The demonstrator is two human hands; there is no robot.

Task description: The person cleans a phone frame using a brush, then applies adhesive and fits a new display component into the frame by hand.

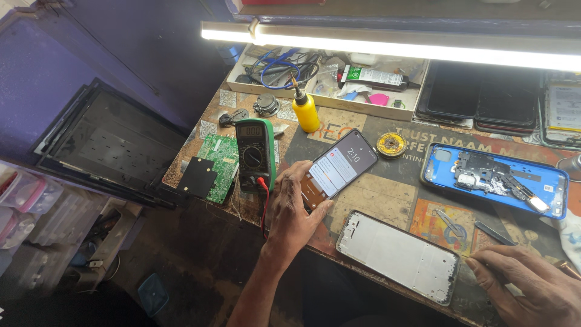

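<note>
Two hands — left hand (pixel 293 209) grip pinching lit phone (pixel 336 169), right hand (pixel 532 290) grip flat, spread on workbench (pixel 387 194).

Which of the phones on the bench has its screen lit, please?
The phone under the left hand; the blue-cased one lies opened and the white frame is bare.

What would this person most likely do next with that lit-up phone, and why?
Probably tap or swipe the lit phone: the left hand rests on its lower end, its screen shows notifications, while the right hand lies idle beside the bare phone frame.
</note>
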